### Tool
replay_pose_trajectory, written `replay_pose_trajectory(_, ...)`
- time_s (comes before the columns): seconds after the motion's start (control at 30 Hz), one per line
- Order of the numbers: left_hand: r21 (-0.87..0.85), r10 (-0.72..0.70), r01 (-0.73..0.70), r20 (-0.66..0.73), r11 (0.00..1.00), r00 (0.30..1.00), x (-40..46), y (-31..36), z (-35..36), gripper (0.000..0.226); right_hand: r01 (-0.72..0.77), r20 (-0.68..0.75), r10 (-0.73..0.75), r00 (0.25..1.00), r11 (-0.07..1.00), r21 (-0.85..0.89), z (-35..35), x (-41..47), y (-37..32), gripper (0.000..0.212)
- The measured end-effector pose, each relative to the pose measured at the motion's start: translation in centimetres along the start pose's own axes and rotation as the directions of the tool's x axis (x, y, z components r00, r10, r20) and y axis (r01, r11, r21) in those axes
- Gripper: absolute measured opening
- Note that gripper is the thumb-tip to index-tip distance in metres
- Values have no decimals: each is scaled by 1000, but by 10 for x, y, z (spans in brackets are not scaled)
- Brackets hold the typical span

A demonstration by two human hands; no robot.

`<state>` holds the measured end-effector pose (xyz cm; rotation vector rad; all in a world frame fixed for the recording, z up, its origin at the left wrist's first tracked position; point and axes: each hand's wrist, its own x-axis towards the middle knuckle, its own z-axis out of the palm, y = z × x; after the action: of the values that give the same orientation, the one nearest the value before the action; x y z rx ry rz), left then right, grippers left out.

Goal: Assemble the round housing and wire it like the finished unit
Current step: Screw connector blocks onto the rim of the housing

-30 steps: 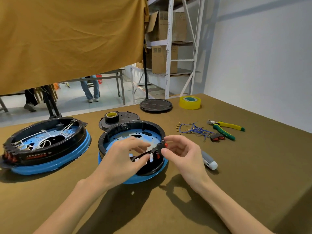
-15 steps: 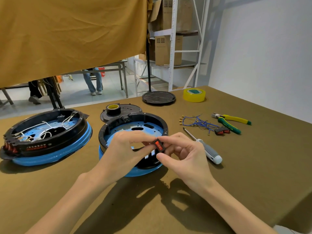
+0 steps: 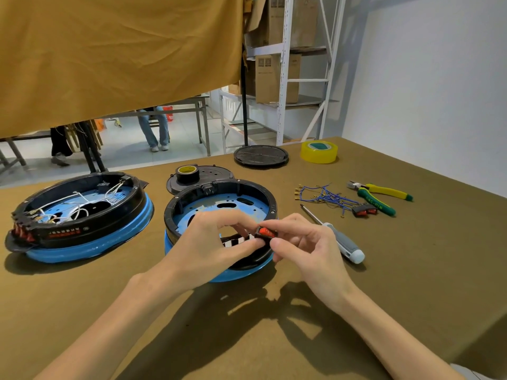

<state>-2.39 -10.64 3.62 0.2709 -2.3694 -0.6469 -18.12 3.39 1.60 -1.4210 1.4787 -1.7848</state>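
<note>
Both hands' fingers (image 3: 270,244) pinch the red rocker switch (image 3: 265,233) just above the open housing's (image 3: 270,200) near rim slots, directly below.

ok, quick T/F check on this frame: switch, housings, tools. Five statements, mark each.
1. Both hands, left and right, pinch the red switch. True.
2. The near housing is already full of white wires. False: its blue floor is bare of wires; the wired unit sits to its left.
3. The screwdriver lies on the table, right of the near housing. True.
4. The pliers are in the right hand. False: they lie on the table by the blue wires.
5. The yellow tape roll stands inside the near housing. False: it sits at the table's far edge.
</note>
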Motion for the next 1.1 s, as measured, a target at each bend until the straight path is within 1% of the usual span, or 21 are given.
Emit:
replay_pose_trajectory(0.07, 71, 25, -21, -53, 997, 998, -1, 0, 0, 18, -41, -42, 42, 998, 999, 16, -2, 3, 2, 33)
replay_pose_trajectory(0.1, 137, 52, -39, -89, 990, 995, -2, 0, 1, 18, -98, -63, 102, 993, 993, 64, -2, 5, 2, 30)
replay_pose_trajectory(0.13, 210, 89, -62, -120, 976, 989, -3, 0, 1, 17, -183, -56, 194, 979, 970, 158, -1, 7, 1, 29)
replay_pose_trajectory(0.17, 281, 132, -89, -137, 955, 982, -4, 0, 2, 16, -279, -13, 292, 956, 925, 260, 0, 8, 1, 33)
replay_pose_trajectory(0.2, 346, 173, -117, -136, 931, 975, -4, 0, 4, 16, -364, 43, 370, 928, 875, 319, 1, 9, 1, 39)
replay_pose_trajectory(0.23, 395, 202, -141, -117, 908, 972, -5, 0, 6, 16, -413, 83, 409, 909, 855, 312, 1, 10, 2, 41)
replay_pose_trajectory(0.27, 422, 216, -159, -90, 893, 972, -5, 0, 8, 16, -424, 91, 415, 905, 868, 260, 2, 9, 3, 38)
replay_pose_trajectory(0.33, 418, 210, -172, -46, 892, 977, -7, 0, 11, 16, -368, 62, 363, 930, 918, 148, 3, 5, 6, 27)
replay_pose_trajectory(0.43, 357, 167, -151, -15, 922, 986, -6, -1, 10, 21, -292, -8, 293, 956, 954, 71, 3, 4, 8, 15)
replay_pose_trajectory(0.47, 326, 138, -129, -4, 936, 990, -6, -2, 9, 25, -258, -36, 259, 965, 966, 26, 2, 3, 8, 15)
replay_pose_trajectory(0.53, 265, 47, -49, 15, 963, 999, -6, -6, 6, 36, -164, -88, 153, 984, 977, -136, 2, 1, 11, 18)
replay_pose_trajectory(0.6, 246, -34, 27, 26, 969, 999, -7, -9, 5, 43, -61, -65, 43, 997, 952, -300, 6, -4, 14, 22)
replay_pose_trajectory(0.63, 249, -54, 46, 27, 967, 998, -7, -11, 5, 43, -13, -43, -2, 999, 938, -346, 8, -6, 16, 26)
replay_pose_trajectory(0.73, 261, -66, 48, 59, 964, 996, -5, -12, 4, 40, 48, -56, -75, 996, 922, -385, 14, -7, 17, 31)
replay_pose_trajectory(0.8, 255, -62, 41, 76, 966, 995, -4, -11, 2, 38, 74, -80, -118, 990, 907, -415, 16, -4, 17, 28)
replay_pose_trajectory(0.9, 242, -64, 44, 72, 969, 995, -4, -12, -1, 38, 120, -81, -180, 980, 871, -476, 19, -2, 17, 21)
replay_pose_trajectory(1.1, 203, -76, 63, 60, 977, 995, -4, -13, -1, 33, 153, -74, -221, 972, 843, -515, 22, -2, 16, 22)
